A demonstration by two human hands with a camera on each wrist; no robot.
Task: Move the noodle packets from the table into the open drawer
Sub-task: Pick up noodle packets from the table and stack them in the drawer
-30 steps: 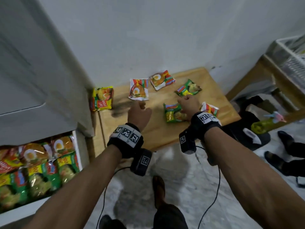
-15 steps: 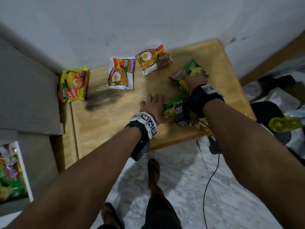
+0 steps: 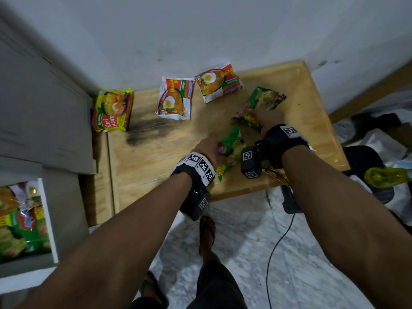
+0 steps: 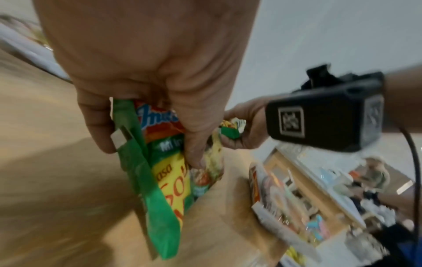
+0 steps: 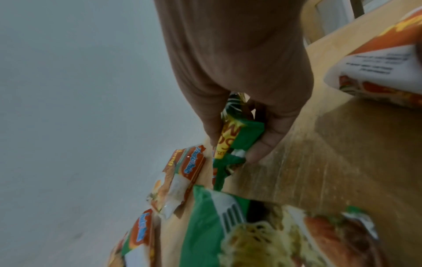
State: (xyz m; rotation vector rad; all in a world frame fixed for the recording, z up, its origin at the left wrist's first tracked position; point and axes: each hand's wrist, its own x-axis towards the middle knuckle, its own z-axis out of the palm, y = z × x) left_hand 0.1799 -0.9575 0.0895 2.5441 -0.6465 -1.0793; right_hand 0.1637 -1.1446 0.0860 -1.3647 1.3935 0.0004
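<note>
Several noodle packets lie on the wooden table (image 3: 156, 166). My left hand (image 3: 209, 146) grips a green packet (image 3: 231, 143) near the table's front and tilts it up; in the left wrist view fingers and thumb of that hand (image 4: 148, 144) curl round this packet (image 4: 164, 171). My right hand (image 3: 265, 117) pinches the near end of a second green packet (image 3: 260, 101) farther back, and the right wrist view shows the hand (image 5: 235, 150) on that packet's folded end (image 5: 237, 139). The open drawer (image 3: 48, 219) at lower left holds several packets.
A yellow packet (image 3: 111, 111) lies at the table's left end by the cabinet (image 3: 44, 130). Two white-and-red packets (image 3: 175, 99) (image 3: 219, 84) lie along the wall. Another packet (image 3: 276, 175) sits under my right wrist at the front edge. Bags and a cable (image 3: 274, 253) are on the floor.
My left hand has slid right onto the near green packet, taken hold and tipped it up. My right hand has moved back to the far green packet and pinched its end.
</note>
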